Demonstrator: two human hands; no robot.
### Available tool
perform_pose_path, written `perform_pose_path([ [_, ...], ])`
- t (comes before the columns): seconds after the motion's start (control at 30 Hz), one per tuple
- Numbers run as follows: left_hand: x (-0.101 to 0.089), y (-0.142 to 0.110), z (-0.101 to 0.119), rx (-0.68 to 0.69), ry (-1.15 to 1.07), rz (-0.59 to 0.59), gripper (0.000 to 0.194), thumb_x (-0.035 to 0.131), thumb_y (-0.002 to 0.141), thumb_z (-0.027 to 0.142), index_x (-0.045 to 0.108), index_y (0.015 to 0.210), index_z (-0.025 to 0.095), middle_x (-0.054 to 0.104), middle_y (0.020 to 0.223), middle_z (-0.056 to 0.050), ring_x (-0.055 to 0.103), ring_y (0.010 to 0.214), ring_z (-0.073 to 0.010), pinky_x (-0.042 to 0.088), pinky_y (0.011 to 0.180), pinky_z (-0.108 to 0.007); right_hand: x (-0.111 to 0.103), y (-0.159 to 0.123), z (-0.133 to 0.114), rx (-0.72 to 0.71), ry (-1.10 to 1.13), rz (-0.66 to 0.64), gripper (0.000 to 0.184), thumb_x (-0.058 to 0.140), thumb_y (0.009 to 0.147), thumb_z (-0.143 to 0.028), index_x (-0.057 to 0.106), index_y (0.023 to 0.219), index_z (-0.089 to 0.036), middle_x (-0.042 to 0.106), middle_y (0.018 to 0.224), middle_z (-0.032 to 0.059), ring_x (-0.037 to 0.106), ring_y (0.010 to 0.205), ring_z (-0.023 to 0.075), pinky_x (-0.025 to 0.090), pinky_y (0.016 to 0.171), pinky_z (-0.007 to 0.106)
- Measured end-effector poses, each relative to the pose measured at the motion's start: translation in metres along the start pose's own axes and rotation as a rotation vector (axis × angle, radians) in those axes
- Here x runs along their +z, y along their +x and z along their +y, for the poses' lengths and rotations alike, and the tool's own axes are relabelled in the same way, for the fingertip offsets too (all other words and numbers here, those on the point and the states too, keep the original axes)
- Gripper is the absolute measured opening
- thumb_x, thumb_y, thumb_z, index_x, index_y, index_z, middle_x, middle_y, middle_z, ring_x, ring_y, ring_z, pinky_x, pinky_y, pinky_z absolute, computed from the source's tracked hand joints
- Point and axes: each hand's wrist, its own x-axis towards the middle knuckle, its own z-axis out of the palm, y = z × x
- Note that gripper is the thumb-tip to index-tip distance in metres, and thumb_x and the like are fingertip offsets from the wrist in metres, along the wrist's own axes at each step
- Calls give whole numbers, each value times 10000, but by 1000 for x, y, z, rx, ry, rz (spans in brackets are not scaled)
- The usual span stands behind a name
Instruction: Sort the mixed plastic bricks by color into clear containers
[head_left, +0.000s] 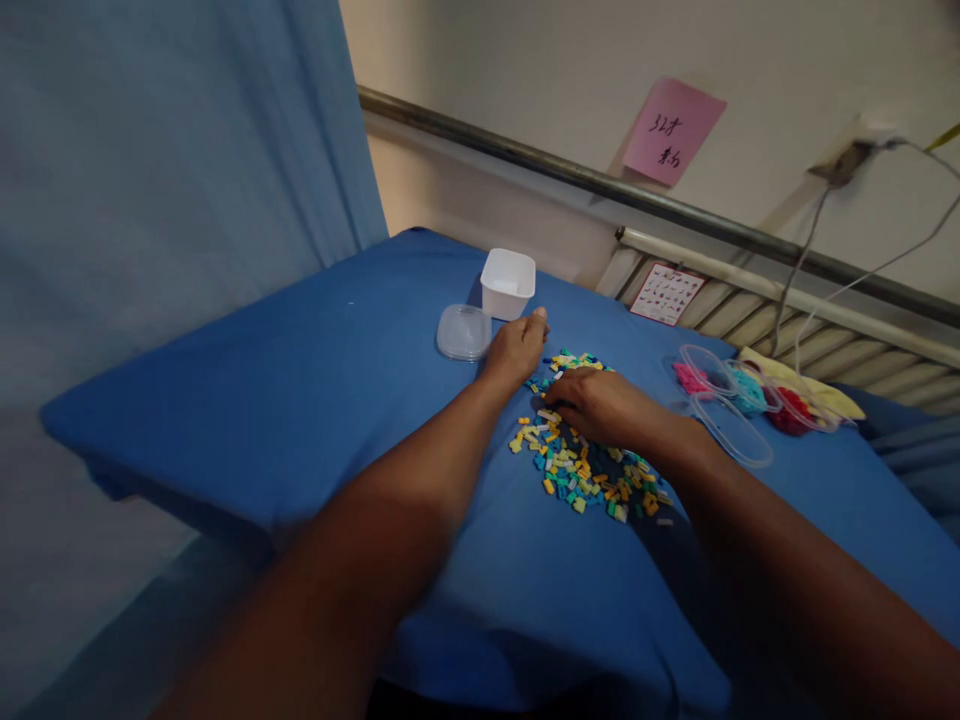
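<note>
A spread of small plastic building blocks (577, 470) in yellow, orange, green, blue and white lies on the blue bedsheet (337, 400). Over its far part is my right hand (600, 402), fingers curled down among the blocks; what they hold, if anything, is hidden. Just left of the pile, my left hand (517, 348) is closed with the thumb on top, and its contents do not show. Beyond that hand stands a white plastic tub (508, 285), open at the top. A clear lid (464, 332) lies flat beside the tub, close to my left wrist.
At the right, clear containers hold pink pieces (691, 378), turquoise pieces (747, 390) and red pieces (791, 410). A loose clear lid (731, 430) lies before them, and a yellow cloth (832, 398) behind. A metal rail (510, 150), cables (806, 270) and a blue curtain (187, 150) border the bed.
</note>
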Motion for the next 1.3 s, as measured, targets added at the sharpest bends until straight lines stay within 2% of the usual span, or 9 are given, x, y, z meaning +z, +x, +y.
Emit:
perform_pose_path([
  [0.27,-1,-1,-1,3,17,-4,592,438,1058,658,769,942,180,785,951,-100,740,978,-260,582,886,-373,-8,0,-15,65,-53,-71,355,616,993,-204,794,1294,-268,831,1159,97,763,1035,263,517,869,321],
  [0.4,-1,-1,0,3,18,-3,571,456,1051,647,762,926,182,779,931,-95,734,959,-254,578,871,-360,-4,5,-11,97,-14,-72,303,644,1007,-274,818,1255,-275,841,1139,85,767,1016,264,515,854,319],
  [0.57,-1,-3,4,-16,22,1,558,471,1041,644,755,906,183,774,909,-91,729,938,-252,575,852,-354,5,9,5,83,76,-27,230,661,995,-258,830,1147,-221,840,1111,78,756,988,237,499,846,300],
  [0.73,-2,-4,6,-6,28,5,554,459,1047,625,757,898,182,775,910,-93,727,915,-249,572,843,-354,8,1,6,127,132,44,197,649,978,-228,805,1094,-199,823,976,63,721,833,202,459,723,281],
  [0.87,-3,-5,5,5,37,3,563,457,1046,631,758,888,183,774,901,-91,727,919,-252,573,850,-354,9,-4,4,123,197,100,277,625,941,-153,821,1123,-226,841,1064,54,761,942,219,517,815,293],
  [1.03,-4,-5,3,37,32,-6,560,451,1051,623,758,888,184,770,892,-85,726,904,-249,573,846,-356,8,-8,6,90,322,149,302,597,1009,-216,832,1196,-236,846,1178,60,789,1033,233,573,923,332],
  [1.17,-5,-6,5,34,52,-5,548,451,1053,599,766,889,182,771,885,-76,723,884,-245,572,839,-354,2,-27,6,135,354,226,317,588,1023,-262,825,1232,-243,848,1171,57,798,1013,239,602,906,345],
  [1.3,-8,-12,10,69,176,-49,404,513,1033,466,795,963,185,798,944,-63,731,946,-249,571,900,-361,-8,-78,26,308,297,350,342,590,1018,-359,820,1238,-234,852,1122,74,806,965,270,634,865,381],
])
